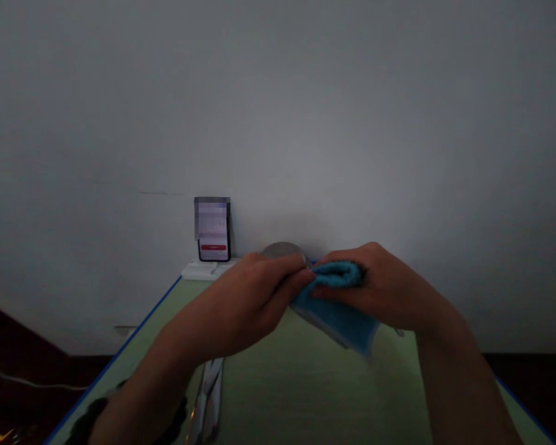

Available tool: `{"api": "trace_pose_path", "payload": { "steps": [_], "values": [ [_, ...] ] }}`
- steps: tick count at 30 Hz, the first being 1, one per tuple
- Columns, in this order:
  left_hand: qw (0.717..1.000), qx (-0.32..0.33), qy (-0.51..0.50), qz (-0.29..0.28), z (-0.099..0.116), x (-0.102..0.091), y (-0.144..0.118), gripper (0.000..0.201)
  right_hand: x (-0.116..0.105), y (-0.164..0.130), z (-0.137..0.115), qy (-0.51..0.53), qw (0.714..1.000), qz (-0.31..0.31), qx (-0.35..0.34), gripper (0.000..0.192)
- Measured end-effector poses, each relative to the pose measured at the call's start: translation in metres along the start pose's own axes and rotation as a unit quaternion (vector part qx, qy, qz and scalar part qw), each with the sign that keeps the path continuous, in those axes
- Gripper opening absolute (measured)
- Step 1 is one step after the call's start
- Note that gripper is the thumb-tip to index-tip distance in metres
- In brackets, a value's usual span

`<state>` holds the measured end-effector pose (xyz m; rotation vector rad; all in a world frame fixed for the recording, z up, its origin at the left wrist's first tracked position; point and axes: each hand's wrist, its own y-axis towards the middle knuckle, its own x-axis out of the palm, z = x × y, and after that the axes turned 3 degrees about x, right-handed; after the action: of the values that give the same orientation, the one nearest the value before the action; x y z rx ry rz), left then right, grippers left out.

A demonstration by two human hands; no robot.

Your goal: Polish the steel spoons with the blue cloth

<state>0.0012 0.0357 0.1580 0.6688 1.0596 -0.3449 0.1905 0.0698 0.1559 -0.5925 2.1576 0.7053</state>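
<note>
Green matting covers the table (306, 395), edged in blue, and I read the scene across it from the left. At the far left edge a phone (214, 230) stands upright on a white block (204, 269) against the wall; its screen is lit. Nearer me, low in the view, some shiny metal utensils (209, 395) lie on the mat beneath my left forearm; the light is dim, so I cannot tell what kind they are.

My left hand (254, 296) is above the table centre, fingers curled shut and pinching the near edge of a blue cloth (338, 309). Behind its knuckles a round metal object (282, 250), possibly a lid or bowl, shows only as a grey arc.

The blue cloth is held in the air between both hands, above the far half of the table, its lower corner hanging down towards the mat. My right hand (384, 287) is closed around the cloth's upper, bunched part, the thumb under the fold. Both hands touch at the fingertips.
</note>
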Motion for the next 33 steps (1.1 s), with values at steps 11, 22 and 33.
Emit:
{"api": "trace_pose_path", "payload": {
  "steps": [11,22,33],
  "values": [
    [0.994,-0.028,0.024,0.1,-0.025,-0.022,-0.012,0.025,-0.003,0.003,0.029,0.033,0.993,0.088,0.067,0.027],
    [0.995,-0.065,-0.069,-0.012,-0.02,-0.013,-0.01,0.033,0.008,0.007,0.023,0.109,0.976,0.176,0.062,0.024],
    [0.994,-0.063,-0.077,0.045,-0.022,-0.016,-0.012,0.036,0.035,0.022,0.019,0.371,0.875,0.303,0.07,0.023]
  ]
}}
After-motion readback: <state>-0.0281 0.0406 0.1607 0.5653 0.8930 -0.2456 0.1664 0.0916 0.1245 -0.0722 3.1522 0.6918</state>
